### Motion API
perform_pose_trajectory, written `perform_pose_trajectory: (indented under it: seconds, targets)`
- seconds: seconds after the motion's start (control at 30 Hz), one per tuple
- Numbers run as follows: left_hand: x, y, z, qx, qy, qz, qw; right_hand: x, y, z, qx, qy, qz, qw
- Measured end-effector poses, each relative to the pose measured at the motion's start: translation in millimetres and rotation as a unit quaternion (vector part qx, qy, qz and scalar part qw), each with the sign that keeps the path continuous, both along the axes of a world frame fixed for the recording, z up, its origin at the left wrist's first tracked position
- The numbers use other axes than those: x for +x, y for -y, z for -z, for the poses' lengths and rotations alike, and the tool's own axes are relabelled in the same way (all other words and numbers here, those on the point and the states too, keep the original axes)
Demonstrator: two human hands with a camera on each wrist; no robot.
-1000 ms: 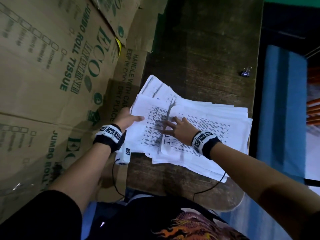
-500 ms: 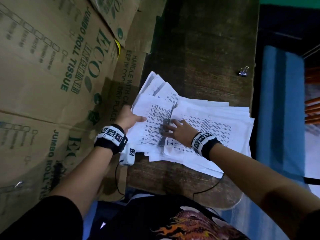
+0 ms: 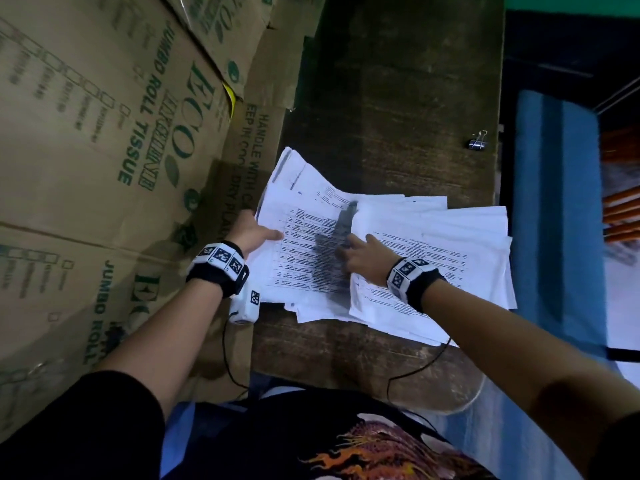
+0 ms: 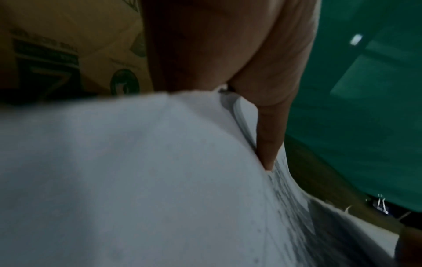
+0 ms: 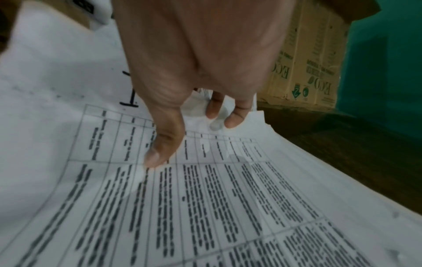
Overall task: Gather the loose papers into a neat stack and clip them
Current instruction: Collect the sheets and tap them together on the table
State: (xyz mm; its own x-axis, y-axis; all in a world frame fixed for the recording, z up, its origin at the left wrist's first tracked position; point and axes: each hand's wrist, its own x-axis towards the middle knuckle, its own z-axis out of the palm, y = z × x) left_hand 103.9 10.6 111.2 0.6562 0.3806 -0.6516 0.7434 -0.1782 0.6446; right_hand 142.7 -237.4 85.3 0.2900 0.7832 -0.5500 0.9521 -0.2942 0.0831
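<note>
While the left hand (image 3: pixel 250 233) pinches the papers (image 3: pixel 433 244) at their edge to steady them, the right hand (image 3: pixel 364 261) presses flat-fingered, far from the clip (image 3: pixel 478 143).

Left hand (image 3: pixel 250 233): fingers hidden under papers (image 3: pixel 398 258), only thumb shows. Left wrist view blurred by near sheet. Print too small to read. Binder clip (image 3: pixel 478 142) tiny, no detail.
</note>
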Motion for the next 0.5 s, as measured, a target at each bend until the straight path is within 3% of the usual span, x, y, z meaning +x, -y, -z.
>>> perform_pose_trajectory:
  seconds: [0.23, 0.37, 0.43, 0.5]
  targets:
    - [-2, 21, 9, 0.016, -0.064, 0.026, 0.997, 19, -37, -25, 0.099, -0.013, -0.057, 0.993]
    - [-2, 31, 11, -0.004, -0.040, 0.005, 0.999, 8, -65, -13, 0.212, 0.004, -0.092, 0.973]
    - [-4, 26, 15, -0.041, -0.045, -0.032, 0.998, 0, -69, -2, 0.256, -0.063, -0.049, 0.963]
    - [-5, 22, 18, -0.055, -0.052, -0.062, 0.995, -2, -62, -1, 0.252, -0.095, 0.064, 0.961]
